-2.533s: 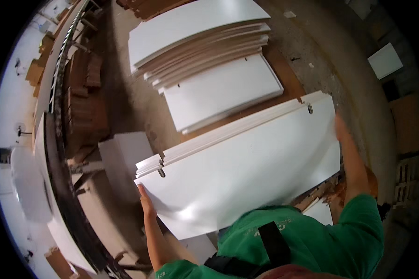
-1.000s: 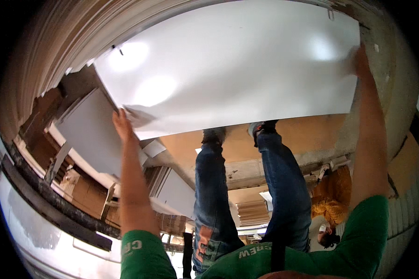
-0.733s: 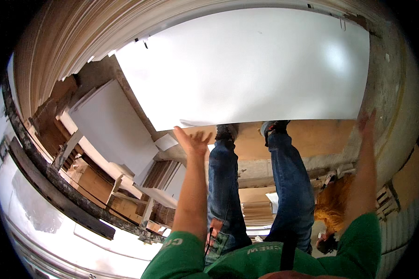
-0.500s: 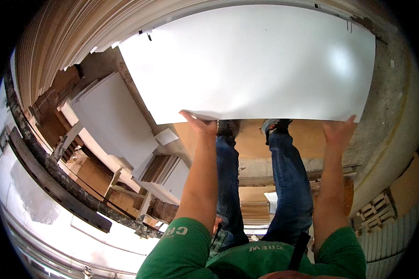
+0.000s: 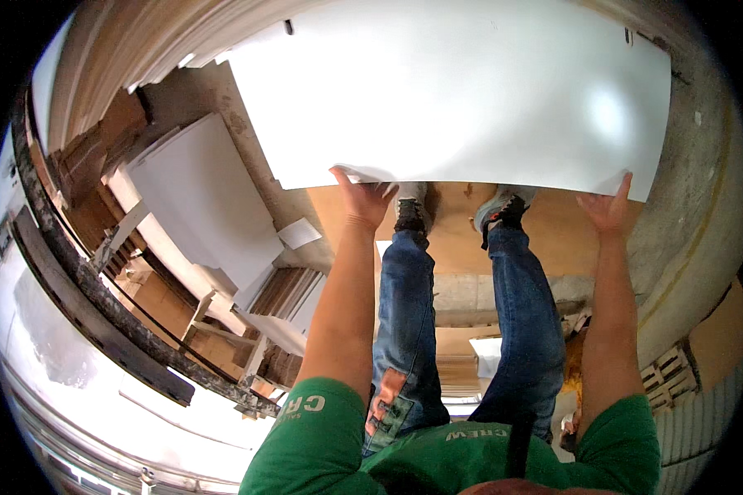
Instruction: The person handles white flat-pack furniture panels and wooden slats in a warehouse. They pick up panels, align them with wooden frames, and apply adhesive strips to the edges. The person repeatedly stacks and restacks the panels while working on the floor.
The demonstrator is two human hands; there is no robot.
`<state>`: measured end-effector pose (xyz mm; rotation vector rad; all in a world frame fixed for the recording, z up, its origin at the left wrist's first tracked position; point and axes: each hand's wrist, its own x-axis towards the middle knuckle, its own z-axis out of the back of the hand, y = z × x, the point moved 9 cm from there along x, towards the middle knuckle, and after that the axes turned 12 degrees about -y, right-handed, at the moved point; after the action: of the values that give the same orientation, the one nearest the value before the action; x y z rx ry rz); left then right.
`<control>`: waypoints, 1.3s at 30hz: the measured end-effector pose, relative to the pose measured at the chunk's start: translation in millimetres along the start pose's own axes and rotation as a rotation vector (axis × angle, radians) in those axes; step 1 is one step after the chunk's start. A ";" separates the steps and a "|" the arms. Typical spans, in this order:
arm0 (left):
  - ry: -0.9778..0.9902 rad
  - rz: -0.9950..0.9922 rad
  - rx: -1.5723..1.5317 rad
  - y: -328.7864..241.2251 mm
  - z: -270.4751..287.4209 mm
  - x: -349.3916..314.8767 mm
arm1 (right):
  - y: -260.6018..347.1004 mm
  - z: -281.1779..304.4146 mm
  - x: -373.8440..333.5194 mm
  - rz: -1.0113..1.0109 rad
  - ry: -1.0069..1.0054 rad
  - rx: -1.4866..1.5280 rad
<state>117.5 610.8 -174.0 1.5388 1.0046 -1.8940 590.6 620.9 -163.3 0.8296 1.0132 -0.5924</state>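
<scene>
A large white sheet [image 5: 454,99] spans the upper middle of the view, its near edge toward me. My left hand [image 5: 365,198] grips that edge near its left part, thumb on top and fingers underneath. Close to the right corner, my right hand [image 5: 608,209] holds the same edge, its thumb also on the upper face. The sheet dips slightly beside my left thumb. Its far edge reaches the top of the view, and its underside is hidden.
Tall stacks of sheets [image 5: 132,58] stand at the upper left. A lower pile of white sheets [image 5: 202,198] lies on the left, beside a dark rail [image 5: 74,264]. Brown board [image 5: 454,239] lies under my feet. A wooden pallet [image 5: 673,378] is at the lower right.
Both hands and the near edge of the white sheet have moved slightly farther from me. More of my shoes and the brown board now shows. Both hands keep their grip.
</scene>
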 end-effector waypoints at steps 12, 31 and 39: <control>0.213 -0.493 1.181 28.0 110.9 -237.0 | -48.1 239.5 -115.6 0.207 0.089 -1.520; -0.377 -0.303 0.338 429.9 317.8 -465.2 | 112.3 -29.8 -329.2 0.898 0.539 -1.868; -0.612 0.046 -0.393 487.8 360.1 -501.0 | -50.0 -45.3 -407.3 1.303 0.763 -2.427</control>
<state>392.0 -5.2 230.6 0.6876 0.9598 -1.8210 358.4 652.8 176.5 -0.7450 0.8026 1.9802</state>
